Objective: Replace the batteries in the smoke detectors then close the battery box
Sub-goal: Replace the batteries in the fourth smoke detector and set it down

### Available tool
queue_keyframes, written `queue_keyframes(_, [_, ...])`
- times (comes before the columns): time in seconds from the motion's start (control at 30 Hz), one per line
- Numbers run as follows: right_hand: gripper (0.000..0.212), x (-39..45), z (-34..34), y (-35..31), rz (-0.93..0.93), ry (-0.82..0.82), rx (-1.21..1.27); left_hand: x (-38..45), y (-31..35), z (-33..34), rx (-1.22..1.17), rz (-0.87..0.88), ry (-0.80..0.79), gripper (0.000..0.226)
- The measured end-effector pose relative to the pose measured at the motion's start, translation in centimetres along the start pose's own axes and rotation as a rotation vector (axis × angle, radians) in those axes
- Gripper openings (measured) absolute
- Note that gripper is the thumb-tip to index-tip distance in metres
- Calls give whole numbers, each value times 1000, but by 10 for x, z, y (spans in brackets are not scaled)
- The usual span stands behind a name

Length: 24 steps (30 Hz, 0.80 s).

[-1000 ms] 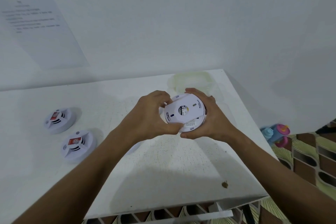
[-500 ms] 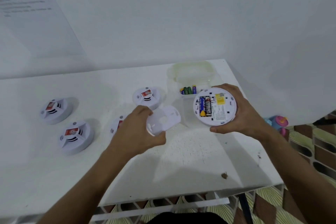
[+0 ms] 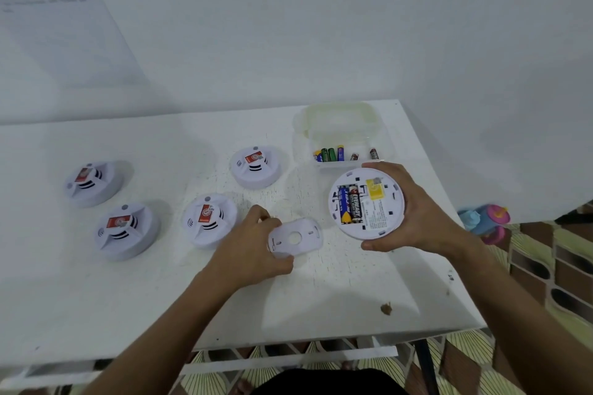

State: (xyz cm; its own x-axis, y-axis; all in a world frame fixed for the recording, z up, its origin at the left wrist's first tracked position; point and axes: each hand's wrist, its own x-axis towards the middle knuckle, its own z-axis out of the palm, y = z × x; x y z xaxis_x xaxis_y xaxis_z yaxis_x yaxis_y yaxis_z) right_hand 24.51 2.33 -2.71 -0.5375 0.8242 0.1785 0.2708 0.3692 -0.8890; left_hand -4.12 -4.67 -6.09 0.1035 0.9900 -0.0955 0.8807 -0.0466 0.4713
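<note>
Left of the battery box point(image 3: 340, 135) four closed smoke detectors point(image 3: 209, 221) sit on the table point(image 3: 160, 298). My left hand point(image 3: 253, 250) pinches the backplate point(image 3: 295, 238), seemingly just above the tabletop. My right hand point(image 3: 414, 212) grips the opened detector point(image 3: 364, 204) (batteries showing) just before the box.

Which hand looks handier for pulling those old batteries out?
Left hand, probably: it only holds the loose cover, easily put down. The right hand is busy gripping the opened detector.

Opened detector point(image 3: 365, 204) shows batteries point(image 3: 349, 208); box point(image 3: 345, 141) open.
</note>
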Motion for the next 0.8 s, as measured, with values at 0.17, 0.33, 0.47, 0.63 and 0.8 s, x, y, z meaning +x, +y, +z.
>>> queue_keyframes(0.17, [110,5,4,4,0,-36,26,-1,31,-28,-170,54,180,51])
queue_keyframes(0.33, [110,10,5,2,-9,-48,56,8,84,-66,-259,208,72,50])
queue_keyframes(0.47, [104,11,3,0,-7,-37,97,18,102,-70,-166,198,-32,51])
queue_keyframes(0.63, [107,7,2,5,-11,-6,84,28,114,-70,-39,160,-60,51])
queue_keyframes(0.8, [103,5,0,4,-33,16,29,32,125,-72,115,193,-100,46])
